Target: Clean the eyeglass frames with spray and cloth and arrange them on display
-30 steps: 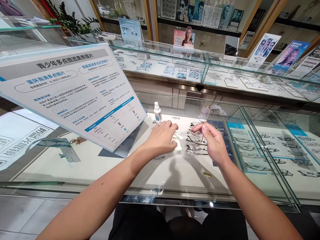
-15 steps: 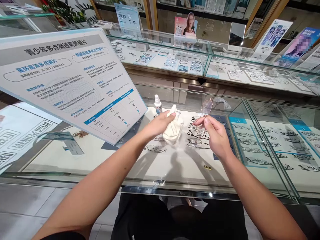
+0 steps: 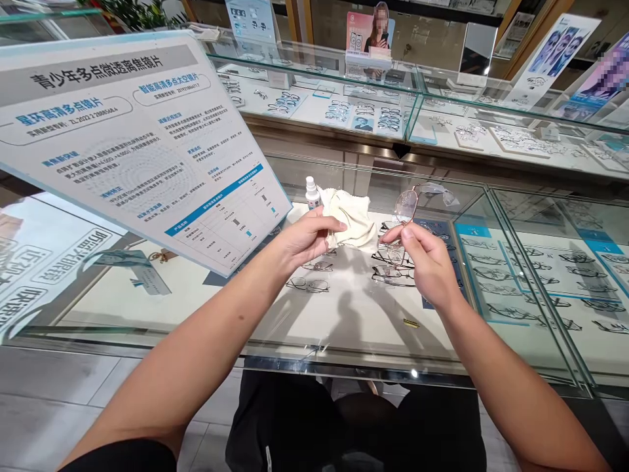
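Observation:
A cream cleaning cloth (image 3: 354,219) spreads out from my left hand (image 3: 308,237), whose thumb presses it against the fingers. To its right, my right hand (image 3: 426,259) pinches a thin-rimmed pair of eyeglasses (image 3: 407,206) between thumb and fingers. One lens stands up above the fingertips, and a clear tag or temple end trails to the right. The cloth's right edge comes close to the eyeglasses; whether they touch I cannot tell. Just behind my left hand stands a small white spray bottle (image 3: 312,191), partly covered by the cloth.
Below my hands is a glass display case (image 3: 314,334) with rows of spectacle frames (image 3: 308,284) inside. A large printed board (image 3: 147,151) leans in at the left. Farther back runs another glass counter (image 3: 314,118) with frames and an advertising stand (image 3: 368,39). A small gold piece (image 3: 411,322) lies near the front.
The cloth, bunched and hanging before, is now spread wider and raised toward the eyeglasses. My right hand keeps its pinch on the eyeglasses. The camera view has shifted slightly.

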Available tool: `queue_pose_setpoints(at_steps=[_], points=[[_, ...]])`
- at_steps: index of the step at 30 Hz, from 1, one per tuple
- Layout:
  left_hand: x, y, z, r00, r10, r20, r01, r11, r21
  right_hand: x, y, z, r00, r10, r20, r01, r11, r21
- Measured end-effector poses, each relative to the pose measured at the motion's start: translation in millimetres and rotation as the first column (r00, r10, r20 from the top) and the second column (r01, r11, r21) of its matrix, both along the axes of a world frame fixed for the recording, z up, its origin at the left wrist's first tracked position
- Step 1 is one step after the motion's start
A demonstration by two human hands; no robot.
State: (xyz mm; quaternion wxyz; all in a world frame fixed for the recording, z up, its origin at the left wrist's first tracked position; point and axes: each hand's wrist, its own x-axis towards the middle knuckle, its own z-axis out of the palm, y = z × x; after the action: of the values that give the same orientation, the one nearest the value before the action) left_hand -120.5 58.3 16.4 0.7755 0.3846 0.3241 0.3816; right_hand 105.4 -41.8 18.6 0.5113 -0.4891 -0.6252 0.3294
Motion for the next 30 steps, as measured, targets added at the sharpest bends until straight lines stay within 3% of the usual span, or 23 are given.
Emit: queue_pose_setpoints(at_steps=[6,14,22,30], points=[[4,-5,-3.5,0.999,0.005,-0.033,-0.003,0.997,0.076,-5,-3,0.6,0.998,0.063,0.011,-0.063,0.997,0.045],[8,-13,-6.2,0.992,-0.1,-0.078,0.111,0.981,0.158,-8,-4,-4.4,0.996,-0.005,0.088,0.001,0.999,0.045],[5,-16,-2.3,0.991,-0.081,-0.102,0.095,0.986,0.138,-8,-4,-4.8,0.989,-0.031,0.144,0.025,0.999,0.045],[4,-6,-7.7,0.979,-0.002,-0.205,0.011,0.999,0.044,-2,-7,10.8,0.99,-0.124,0.06,0.114,0.982,0.151]])
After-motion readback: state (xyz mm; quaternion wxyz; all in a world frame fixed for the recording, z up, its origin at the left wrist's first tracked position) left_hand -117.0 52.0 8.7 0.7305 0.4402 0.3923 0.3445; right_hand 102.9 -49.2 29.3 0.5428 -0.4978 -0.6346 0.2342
